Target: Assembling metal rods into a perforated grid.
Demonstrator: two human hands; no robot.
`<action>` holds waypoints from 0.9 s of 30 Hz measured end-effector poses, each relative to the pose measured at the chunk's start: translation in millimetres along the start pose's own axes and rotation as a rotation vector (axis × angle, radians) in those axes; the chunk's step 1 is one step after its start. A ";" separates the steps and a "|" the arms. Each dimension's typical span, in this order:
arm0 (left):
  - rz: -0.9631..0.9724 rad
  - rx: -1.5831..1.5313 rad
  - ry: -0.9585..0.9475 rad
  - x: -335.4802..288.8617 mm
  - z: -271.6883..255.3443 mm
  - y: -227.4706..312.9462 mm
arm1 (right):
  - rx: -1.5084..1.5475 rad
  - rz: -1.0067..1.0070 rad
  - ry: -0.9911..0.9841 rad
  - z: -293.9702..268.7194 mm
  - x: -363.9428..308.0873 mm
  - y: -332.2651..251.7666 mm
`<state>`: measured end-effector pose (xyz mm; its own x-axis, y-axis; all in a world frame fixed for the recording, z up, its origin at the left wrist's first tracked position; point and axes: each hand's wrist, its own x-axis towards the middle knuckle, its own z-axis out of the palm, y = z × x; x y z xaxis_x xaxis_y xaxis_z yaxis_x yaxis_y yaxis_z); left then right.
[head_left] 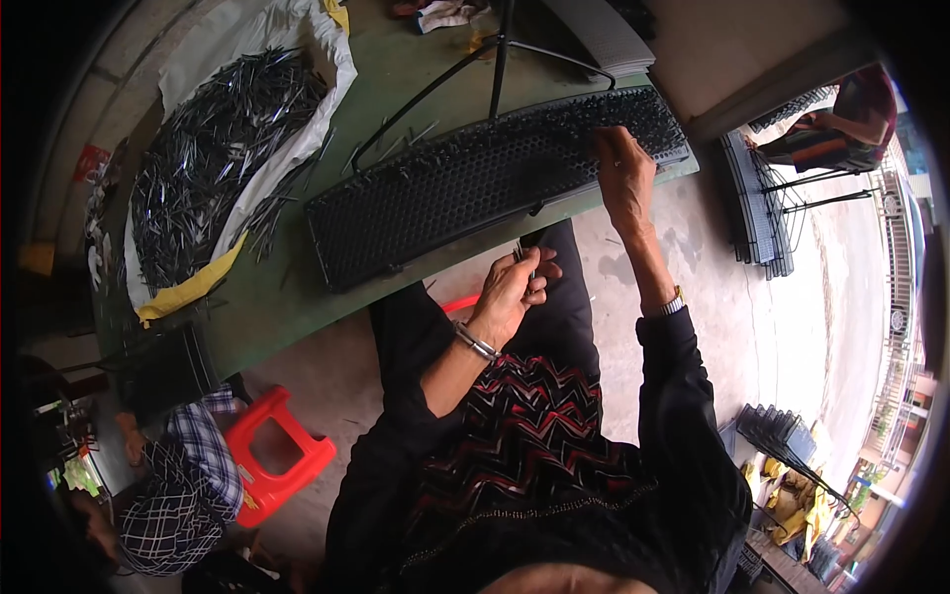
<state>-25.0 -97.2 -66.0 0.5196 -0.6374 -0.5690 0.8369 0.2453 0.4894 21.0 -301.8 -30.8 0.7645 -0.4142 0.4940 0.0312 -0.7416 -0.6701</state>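
Note:
A long black panel with rows of small holes (435, 203) lies along the near edge of the green table. Short dark tips crowd its far side and right end. Over that right end, my right hand (625, 183) reaches down with its fingers pressed together; whatever they pinch is hidden. My left hand (510, 292) is closed above my lap, just off the table edge, around a few thin dark sticks (519, 254). A white sack (341, 74) lies spread on the left of the table, heaped with similar thin dark sticks (218, 168).
A black metal stand (503, 45) rises behind the panel. Stacked grey panels (604, 40) lie at the far right of the table. A red stool (282, 455) and a person in checked clothes (178, 495) are at lower left. Another person (856, 119) works at right beside stacked panels (757, 203).

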 end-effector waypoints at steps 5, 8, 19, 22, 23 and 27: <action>0.040 -0.043 0.001 -5.2 6.9 3.0 | -0.078 -0.081 -0.034 2.5 0.5 9.1; 0.021 0.017 0.020 -12.1 9.9 10.1 | -0.239 -0.117 -0.046 -0.6 -1.8 5.6; 0.162 -0.080 -0.115 -10.5 11.0 11.2 | 0.004 0.129 -0.366 -22.5 -41.1 -21.0; 0.138 0.006 -0.174 -6.8 7.3 6.9 | 0.464 0.403 -0.717 -33.8 -54.3 -42.3; 0.136 0.009 -0.176 -7.1 7.7 6.0 | 0.467 0.390 -0.736 -35.9 -57.7 -44.6; 0.097 0.081 -0.222 -12.3 17.6 5.5 | 0.447 0.409 -0.688 -39.8 -63.2 -35.8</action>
<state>-29.8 -100.8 -44.7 0.5391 -0.7605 -0.3620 0.7636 0.2599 0.5911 -54.1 -270.1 -16.0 0.9813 -0.0873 -0.1718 -0.1894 -0.2743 -0.9428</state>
